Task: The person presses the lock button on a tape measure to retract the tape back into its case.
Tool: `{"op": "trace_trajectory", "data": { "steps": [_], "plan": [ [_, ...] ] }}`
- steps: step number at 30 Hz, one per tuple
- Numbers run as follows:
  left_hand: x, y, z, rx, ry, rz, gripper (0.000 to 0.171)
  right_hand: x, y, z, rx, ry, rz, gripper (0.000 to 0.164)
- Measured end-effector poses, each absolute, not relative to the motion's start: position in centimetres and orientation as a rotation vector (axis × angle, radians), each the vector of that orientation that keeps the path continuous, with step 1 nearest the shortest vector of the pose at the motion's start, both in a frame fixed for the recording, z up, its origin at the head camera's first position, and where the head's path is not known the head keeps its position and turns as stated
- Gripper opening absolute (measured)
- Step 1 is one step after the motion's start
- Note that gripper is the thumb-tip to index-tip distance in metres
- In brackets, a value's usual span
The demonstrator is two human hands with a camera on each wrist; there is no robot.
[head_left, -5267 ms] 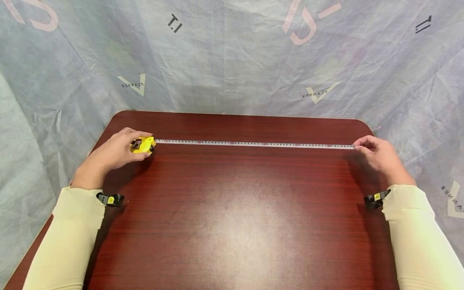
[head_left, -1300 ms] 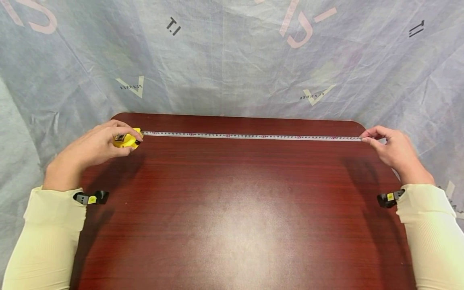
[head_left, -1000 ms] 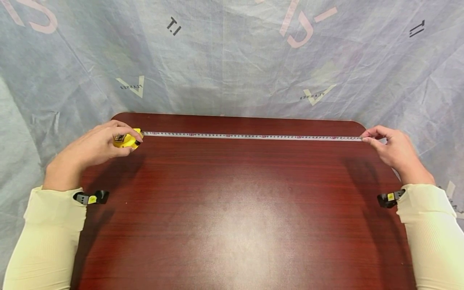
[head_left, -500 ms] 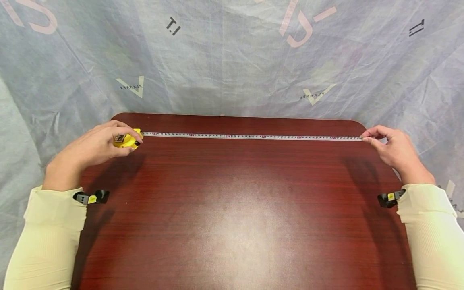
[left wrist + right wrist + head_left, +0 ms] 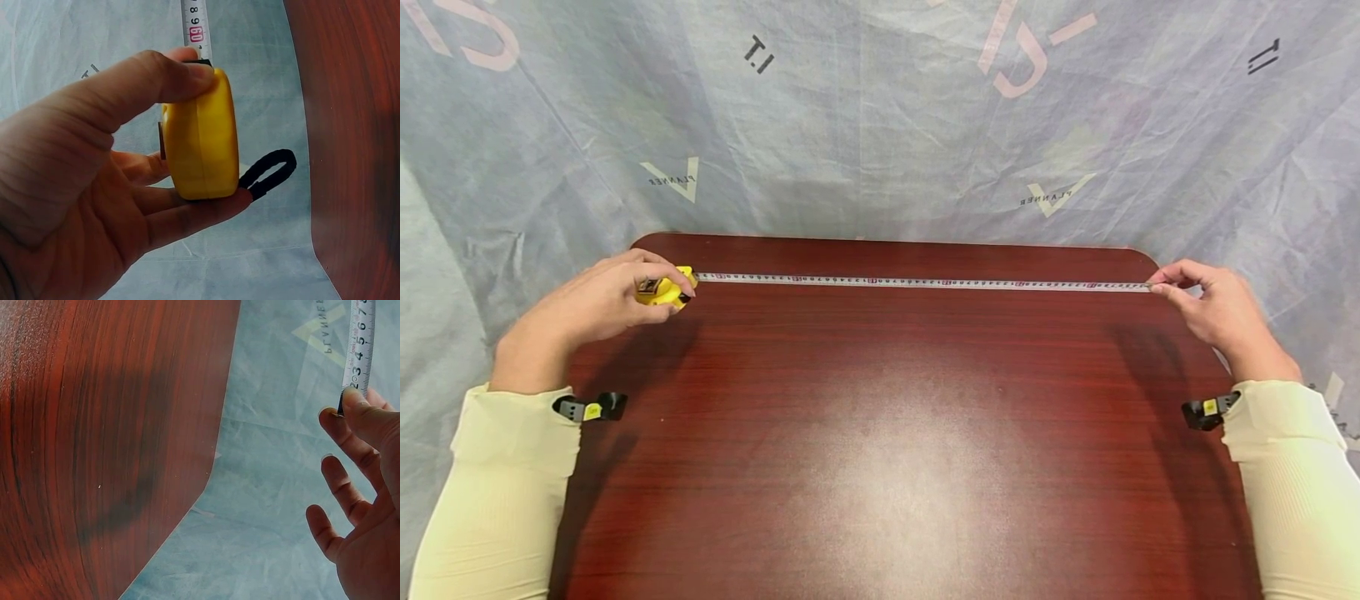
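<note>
A yellow tape measure (image 5: pixel 664 288) sits in my left hand (image 5: pixel 602 296), gripped between the thumb and fingers. In the left wrist view its yellow case (image 5: pixel 203 144) stands on edge, with a black wrist loop (image 5: pixel 272 172) hanging from it and a red 60 mark close to the mouth. The white blade (image 5: pixel 910 283) stretches straight across to the right side of the table. At its end my right hand (image 5: pixel 1213 304) pinches the tip between thumb and index finger. The right wrist view shows the blade (image 5: pixel 359 347) with low numbers by the thumb, the other fingers spread apart.
Below the tape lies a dark red wood-grain table (image 5: pixel 895 400) with rounded far corners. Grey printed cloth (image 5: pixel 865 117) hangs behind it and on both sides. Each wrist carries a small black camera, the left wrist camera (image 5: pixel 606 407) and the right wrist camera (image 5: pixel 1202 412).
Since the oldest frame both hands have moved outward and slightly up in the view, with more blade drawn out between them. Over the last second they have stayed almost still.
</note>
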State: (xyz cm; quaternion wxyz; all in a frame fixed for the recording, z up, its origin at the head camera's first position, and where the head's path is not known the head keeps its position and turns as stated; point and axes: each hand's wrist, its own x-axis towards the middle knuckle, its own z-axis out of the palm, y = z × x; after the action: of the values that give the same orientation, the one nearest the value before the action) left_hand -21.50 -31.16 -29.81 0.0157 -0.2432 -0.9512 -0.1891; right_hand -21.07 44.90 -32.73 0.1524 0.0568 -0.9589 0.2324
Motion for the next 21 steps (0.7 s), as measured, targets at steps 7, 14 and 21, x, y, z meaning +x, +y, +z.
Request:
{"op": "trace_trajectory", "data": {
  "steps": [7,14,21],
  "plan": [
    [-21.65,-31.20,-29.89,-0.755,-2.953,-0.617,0.030,-21.04,44.81,-32.64,0.146,-2.756,0.658,0.009],
    [-21.65,-31.24,-29.85,-0.758,-2.950,-0.611,0.030,-21.04,44.92,-32.68,0.155,-2.748,0.686,0.009],
    [-21.62,-31.34,-29.78,-0.781,-2.927,-0.603,0.033,-20.89,44.95,-32.63,0.143,-2.752,0.679,0.009]
  ]
}}
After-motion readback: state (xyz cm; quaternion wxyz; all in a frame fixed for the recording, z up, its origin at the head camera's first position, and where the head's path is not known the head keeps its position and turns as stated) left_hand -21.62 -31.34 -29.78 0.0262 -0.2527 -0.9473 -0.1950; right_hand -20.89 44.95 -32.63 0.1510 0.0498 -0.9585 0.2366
